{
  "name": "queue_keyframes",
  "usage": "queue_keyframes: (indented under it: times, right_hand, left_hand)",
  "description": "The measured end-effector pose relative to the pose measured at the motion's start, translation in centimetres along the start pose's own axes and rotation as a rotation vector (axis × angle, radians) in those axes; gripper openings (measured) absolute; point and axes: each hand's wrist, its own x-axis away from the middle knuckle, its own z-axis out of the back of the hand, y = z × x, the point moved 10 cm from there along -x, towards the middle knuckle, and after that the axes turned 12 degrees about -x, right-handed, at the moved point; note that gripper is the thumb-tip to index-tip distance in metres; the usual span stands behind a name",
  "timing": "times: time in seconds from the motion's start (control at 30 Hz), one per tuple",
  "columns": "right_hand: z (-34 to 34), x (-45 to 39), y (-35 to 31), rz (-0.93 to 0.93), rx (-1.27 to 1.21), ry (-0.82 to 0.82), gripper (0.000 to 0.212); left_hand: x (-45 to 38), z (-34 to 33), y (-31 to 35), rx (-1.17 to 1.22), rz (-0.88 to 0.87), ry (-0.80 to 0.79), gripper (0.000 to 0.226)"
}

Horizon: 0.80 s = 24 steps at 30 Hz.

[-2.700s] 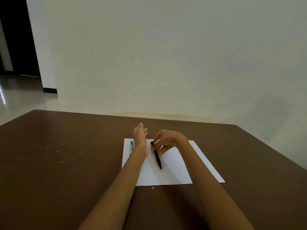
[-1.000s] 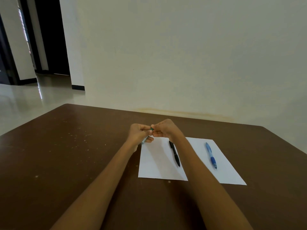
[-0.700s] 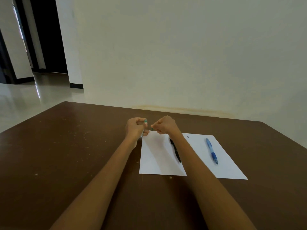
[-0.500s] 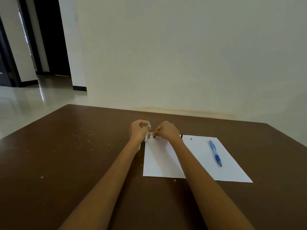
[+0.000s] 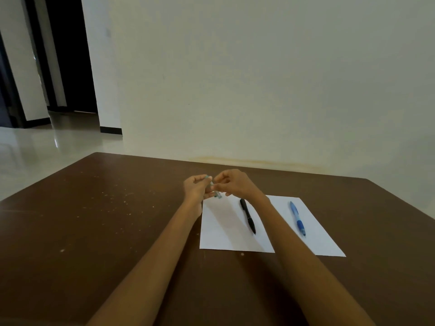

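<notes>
My left hand [image 5: 195, 189] grips a slim green-and-white pen [image 5: 213, 184], held slanted just above the far left corner of a white sheet of paper [image 5: 226, 231]. My right hand [image 5: 235, 184] pinches the lower part of that same pen; a small green piece [image 5: 219, 196] shows below its fingers, most of the pen being hidden by both hands. A black pen [image 5: 247, 215] lies on the sheet beside my right forearm. A blue pen [image 5: 297, 218] lies on the sheet's right half.
The sheet lies on a brown wooden table [image 5: 94, 220] speckled with pale crumbs. A plain cream wall stands right behind the table's far edge. At the far left a dark doorway [image 5: 68, 55] opens onto a glossy floor.
Earlier my right hand set the black pen down on the sheet. Both hands then took up the green pen, and their grip has kept shifting along it.
</notes>
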Motion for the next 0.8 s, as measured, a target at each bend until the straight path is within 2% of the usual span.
queue_keyframes:
  times: [0.23,0.3,0.4,0.47,0.53,0.63,0.8]
  right_hand:
    - [0.9,0.2,-0.7,0.065,0.218,0.052,0.014]
    - [1.4,0.5,-0.8,0.063,0.248,0.05,0.013]
    - [1.5,1.0,-1.3,0.087,0.299,-0.011,0.012]
    - [1.0,1.3,-1.9,0.109,0.3,-0.077,0.013]
    - [0.3,1.5,-2.4,0.121,0.323,-0.137,0.015]
    - [-0.9,1.4,-2.9,0.133,0.457,-0.19,0.019]
    - [-1.1,1.3,-4.4,0.194,0.523,-0.161,0.022]
  left_hand:
    - [1.4,-1.6,-1.0,0.146,0.082,-0.017,0.007]
    - [1.2,-1.8,-1.0,0.227,0.096,-0.003,0.02]
    - [1.1,-2.9,-1.7,0.591,0.189,-0.106,0.052]
    - [1.2,-3.4,-2.2,0.784,0.256,-0.182,0.059]
    - [1.3,-3.5,-2.3,0.882,0.274,-0.223,0.06]
    - [1.5,-3.6,-1.8,0.901,0.254,-0.252,0.057]
    - [1.7,-3.2,-2.4,0.877,0.275,-0.212,0.045]
